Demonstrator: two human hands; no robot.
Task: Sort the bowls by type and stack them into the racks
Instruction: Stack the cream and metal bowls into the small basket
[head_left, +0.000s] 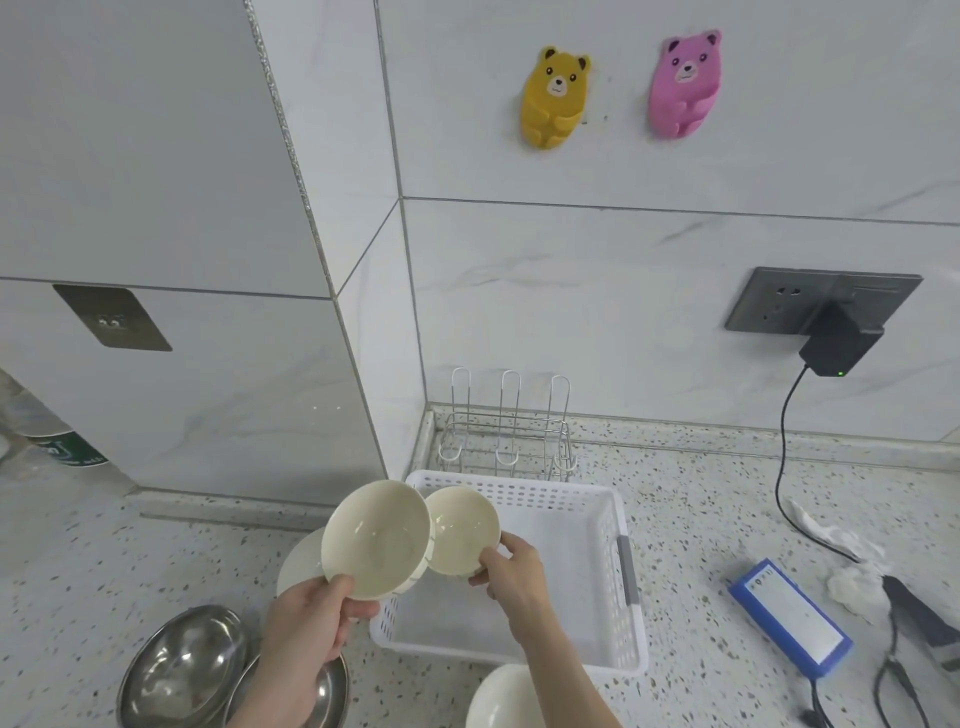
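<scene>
Left hand (306, 618) pinching big bowl (375, 538), right hand (511, 569) pinching small bowl (461, 530); rims touching, risk of chipping or slipping above basket (618, 592).

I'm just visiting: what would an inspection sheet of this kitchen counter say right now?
Surface: speckled stone counter, meeting tiled walls.
Job's things: larger cream bowl and smaller cream bowl held up over the white perforated basket; wire rack behind it holds nothing; two steel bowls and a white bowl wait at the near edge.
Clutter: blue box, crumpled white paper.
Grips: left hand holds the larger bowl's rim; right hand holds the smaller bowl.
Cables: black cable runs down from a plugged-in adapter.
Surroundings: yellow bear holder and pink bear holder on the wall.
</scene>
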